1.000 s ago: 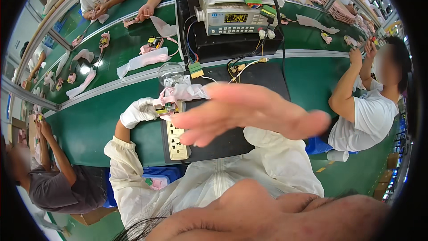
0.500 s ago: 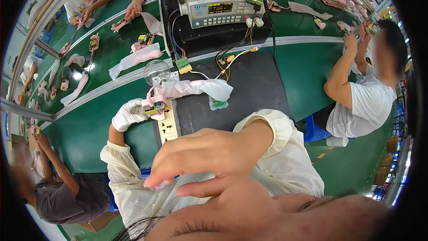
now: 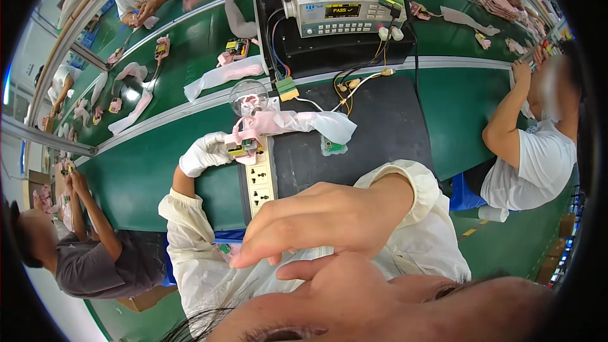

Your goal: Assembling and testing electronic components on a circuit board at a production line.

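My left hand (image 3: 206, 155), in a white glove, is closed around a pink power adapter with its circuit board exposed (image 3: 242, 147), at the upper part of a cream power strip (image 3: 259, 180). A pink cord and a white-wrapped bundle (image 3: 304, 123) extend from it to the right over a black mat. Behind the adapter stands a clear glass bulb (image 3: 249, 96). My bare right hand (image 3: 329, 218) is raised close to the camera, fingers stretched and thumb apart, with nothing visible in it. A small green circuit board (image 3: 334, 145) lies beneath the bundle's end.
A test instrument (image 3: 345, 16) with a lit screen stands at the back; wires run from it to a green terminal block (image 3: 287, 88). More wrapped adapters (image 3: 228, 75) lie on the green belt behind a metal rail. Co-workers sit at left and right (image 3: 529, 139).
The whole scene has shifted rightward and slightly down in the picture. My left hand keeps its hold on the adapter. At the far left, a co-worker's hand has moved back from the belt.
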`<state>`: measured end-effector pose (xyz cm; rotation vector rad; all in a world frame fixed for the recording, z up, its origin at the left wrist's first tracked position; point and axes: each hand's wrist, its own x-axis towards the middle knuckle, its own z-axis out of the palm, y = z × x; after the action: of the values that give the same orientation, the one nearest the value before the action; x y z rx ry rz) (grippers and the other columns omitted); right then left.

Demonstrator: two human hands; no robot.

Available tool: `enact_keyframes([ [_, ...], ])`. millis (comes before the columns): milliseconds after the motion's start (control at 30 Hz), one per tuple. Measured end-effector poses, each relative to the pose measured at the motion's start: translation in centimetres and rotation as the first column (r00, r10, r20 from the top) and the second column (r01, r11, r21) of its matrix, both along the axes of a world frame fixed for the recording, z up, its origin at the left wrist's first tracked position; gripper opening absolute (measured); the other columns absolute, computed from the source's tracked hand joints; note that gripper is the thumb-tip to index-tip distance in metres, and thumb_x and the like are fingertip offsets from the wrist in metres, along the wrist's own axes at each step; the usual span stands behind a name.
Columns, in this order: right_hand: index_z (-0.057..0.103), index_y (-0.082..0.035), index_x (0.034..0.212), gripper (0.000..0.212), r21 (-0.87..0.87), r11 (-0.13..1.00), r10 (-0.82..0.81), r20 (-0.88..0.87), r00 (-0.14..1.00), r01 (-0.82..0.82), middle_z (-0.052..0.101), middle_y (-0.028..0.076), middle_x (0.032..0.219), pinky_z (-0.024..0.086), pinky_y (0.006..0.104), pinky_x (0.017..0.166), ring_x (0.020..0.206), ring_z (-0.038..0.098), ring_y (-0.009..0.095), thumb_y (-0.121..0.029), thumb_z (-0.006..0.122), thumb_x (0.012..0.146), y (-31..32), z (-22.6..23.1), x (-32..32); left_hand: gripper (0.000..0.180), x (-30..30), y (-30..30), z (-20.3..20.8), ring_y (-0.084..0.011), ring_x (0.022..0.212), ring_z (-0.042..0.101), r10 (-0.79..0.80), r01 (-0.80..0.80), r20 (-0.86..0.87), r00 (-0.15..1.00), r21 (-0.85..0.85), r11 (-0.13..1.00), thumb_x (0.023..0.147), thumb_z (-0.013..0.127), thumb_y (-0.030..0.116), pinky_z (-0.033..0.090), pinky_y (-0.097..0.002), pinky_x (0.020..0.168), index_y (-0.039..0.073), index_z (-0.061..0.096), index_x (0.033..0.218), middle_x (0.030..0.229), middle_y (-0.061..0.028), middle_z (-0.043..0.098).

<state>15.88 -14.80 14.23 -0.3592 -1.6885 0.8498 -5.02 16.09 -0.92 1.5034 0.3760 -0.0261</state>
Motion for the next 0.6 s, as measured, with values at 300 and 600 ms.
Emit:
enact_keyframes([
  [300,0.055,-0.003,0.125,0.041,0.052,0.998,-0.044,-0.03,0.999,0.045,0.059,0.011,0.108,0.055,0.0312,0.068,0.085,0.063,0.024,0.002,0.063,0.085,0.5,-0.2,-0.3,0.047,0.3,0.2,-0.8,-0.0167,0.098,0.062,-0.062,0.058,0.152,0.986,0.034,0.998,0.078,0.074,-0.002,0.051,-0.0292,0.081,0.003,0.058,0.122,0.114,-0.0052,0.062],
  [600,0.058,-0.004,0.12,0.034,0.125,0.987,-0.114,0.092,0.989,0.102,0.062,0.008,0.102,0.053,0.0294,0.065,0.083,0.063,0.023,-0.005,0.065,0.087,0.5,-0.4,0.0,0.044,0.1,0.2,0.4,-0.0167,0.103,0.059,-0.014,0.018,-0.121,0.993,0.032,0.999,0.079,0.074,0.001,0.05,-0.0287,0.083,0.003,0.058,0.121,0.119,-0.0033,0.06],
])
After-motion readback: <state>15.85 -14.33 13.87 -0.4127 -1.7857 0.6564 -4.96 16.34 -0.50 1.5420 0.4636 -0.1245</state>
